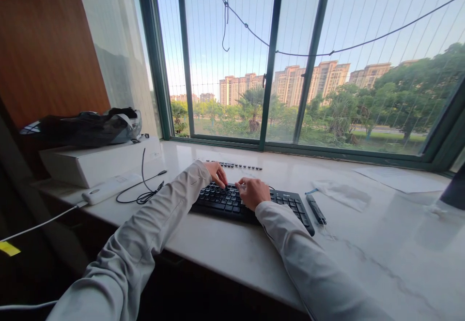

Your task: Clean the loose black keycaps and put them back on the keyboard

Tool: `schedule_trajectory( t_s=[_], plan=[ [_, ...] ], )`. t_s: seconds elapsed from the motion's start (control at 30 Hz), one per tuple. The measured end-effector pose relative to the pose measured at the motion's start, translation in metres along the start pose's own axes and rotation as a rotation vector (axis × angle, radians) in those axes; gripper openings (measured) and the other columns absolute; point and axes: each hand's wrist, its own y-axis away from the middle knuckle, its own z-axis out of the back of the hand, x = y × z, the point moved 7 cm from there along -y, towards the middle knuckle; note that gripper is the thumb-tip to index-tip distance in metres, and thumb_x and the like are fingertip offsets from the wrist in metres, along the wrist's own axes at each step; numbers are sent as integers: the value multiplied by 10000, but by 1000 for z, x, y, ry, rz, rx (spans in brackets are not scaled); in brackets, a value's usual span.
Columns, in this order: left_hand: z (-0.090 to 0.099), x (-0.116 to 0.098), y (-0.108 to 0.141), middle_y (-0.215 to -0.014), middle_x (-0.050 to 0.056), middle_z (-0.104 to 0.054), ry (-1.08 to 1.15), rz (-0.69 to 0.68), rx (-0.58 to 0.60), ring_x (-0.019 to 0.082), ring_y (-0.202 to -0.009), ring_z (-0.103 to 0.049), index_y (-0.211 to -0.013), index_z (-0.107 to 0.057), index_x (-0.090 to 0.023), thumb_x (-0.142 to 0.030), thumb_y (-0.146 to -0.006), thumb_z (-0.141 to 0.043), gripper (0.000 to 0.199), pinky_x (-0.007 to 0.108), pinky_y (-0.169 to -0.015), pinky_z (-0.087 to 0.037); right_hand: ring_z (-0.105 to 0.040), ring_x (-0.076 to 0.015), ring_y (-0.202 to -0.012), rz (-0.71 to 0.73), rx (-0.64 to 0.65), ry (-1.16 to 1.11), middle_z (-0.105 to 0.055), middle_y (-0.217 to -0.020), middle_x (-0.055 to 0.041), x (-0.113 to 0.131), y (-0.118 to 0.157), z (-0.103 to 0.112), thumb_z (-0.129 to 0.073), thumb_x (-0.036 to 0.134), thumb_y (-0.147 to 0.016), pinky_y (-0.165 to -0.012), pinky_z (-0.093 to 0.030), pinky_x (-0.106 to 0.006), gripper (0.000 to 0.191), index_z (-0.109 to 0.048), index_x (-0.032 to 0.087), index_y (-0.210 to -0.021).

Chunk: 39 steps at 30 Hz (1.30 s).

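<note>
A black keyboard (227, 206) lies on the white sill in front of the window. Over its upper left part is my left hand (216, 173), fingers bent down and drawn together near the top keys; anything between the fingertips is too small to make out. My right hand (254, 192) rests over the keyboard's middle, its fingers curled and pressed together, and their tips are partly hidden. Behind the keyboard, a row of small black pieces that look like keycaps (241, 166) lies on the sill.
Right of the keyboard lie a dark slim tool (316, 208), a clear plastic bag (343, 192) and white paper (401, 179). At the left are a black cable (145, 196), a white power strip (111, 189) and a white box (98, 160) bearing a dark bag (87, 128).
</note>
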Motion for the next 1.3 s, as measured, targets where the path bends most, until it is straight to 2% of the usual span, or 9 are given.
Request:
schedule_trajectory(
  t_s=[0.17,0.43,0.6,0.77,0.87,1.0,1.13,1.3],
  plan=[
    [-9,-1,-3,-819,21,-733,17,-13,60,184,-852,-657,-852,-744,-228,-422,-532,-769,375,251,-804,-459,-625,-222,-819,48,6,54,-691,-883,-73,2,1,0,-390,470,-867,-691,-388,-312,356,-680,286,-962],
    [-8,-5,-3,-780,10,-732,-21,53,39,175,-800,-655,-812,-748,-220,-369,-525,-769,324,224,-758,-460,-627,-232,-846,47,16,63,-692,-906,-77,4,2,0,-398,443,-870,-689,-387,-317,340,-678,278,-972],
    [-7,-7,-3,-808,18,-732,-34,70,68,181,-817,-653,-839,-747,-220,-406,-503,-785,386,228,-764,-455,-626,-234,-861,62,13,57,-694,-916,-75,7,4,2,-395,430,-874,-690,-386,-319,333,-676,275,-961],
    [-6,-7,-1,-728,13,-725,-20,48,-33,175,-749,-653,-780,-748,-211,-357,-512,-785,308,232,-734,-458,-619,-228,-895,67,21,56,-690,-954,-76,10,4,2,-413,428,-874,-725,-391,-315,326,-676,267,-982],
    [-7,-10,0,-683,5,-719,15,3,-69,172,-722,-651,-747,-743,-195,-309,-514,-786,263,223,-710,-461,-615,-212,-906,152,23,36,-684,-985,-43,17,6,1,-416,420,-877,-737,-396,-302,309,-666,309,-1021],
    [-7,-13,1,-674,3,-718,52,-22,-77,168,-720,-649,-739,-736,-179,-295,-521,-786,251,210,-704,-464,-617,-197,-882,262,46,42,-674,-987,-30,23,8,-3,-408,408,-882,-719,-401,-286,311,-676,334,-1020],
    [-7,-13,0,-683,10,-720,63,-26,-46,178,-734,-651,-740,-737,-174,-291,-524,-781,250,216,-698,-468,-618,-196,-865,284,66,68,-668,-973,-35,23,8,-5,-396,402,-886,-702,-403,-284,321,-696,329,-976],
    [-6,-14,-1,-648,4,-712,74,-18,-46,178,-719,-648,-720,-737,-178,-306,-484,-798,275,213,-685,-472,-616,-194,-876,294,98,79,-660,-988,-43,26,9,-3,-377,383,-896,-716,-406,-286,329,-669,346,-1044]
  ],
)
